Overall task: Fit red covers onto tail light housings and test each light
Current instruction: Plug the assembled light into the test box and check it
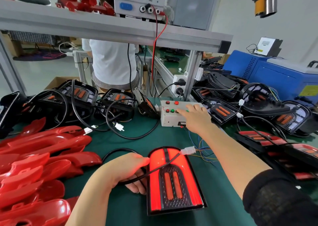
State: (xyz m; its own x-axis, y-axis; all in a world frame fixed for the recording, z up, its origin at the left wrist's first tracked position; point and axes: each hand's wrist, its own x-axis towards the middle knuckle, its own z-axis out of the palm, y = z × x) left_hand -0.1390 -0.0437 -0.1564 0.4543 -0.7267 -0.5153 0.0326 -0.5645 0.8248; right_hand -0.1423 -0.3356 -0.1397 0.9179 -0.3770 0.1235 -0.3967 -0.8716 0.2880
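The glowing red-covered tail light [173, 179] lies near centre on the green counter [154, 139], left hand [125, 172] gripping its left edge; right hand [194, 115], fingers straight, presses the far white switch box [169, 120]. Shifting the light could pull its white plug [188, 150] loose.

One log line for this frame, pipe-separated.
phase: light test | left hand: holds tail light edge | right hand: presses button box | light: glowing red

The tail light [173, 182] lies before the switch box [169, 120], covers [43, 156] piled left, housings [222, 111] right.
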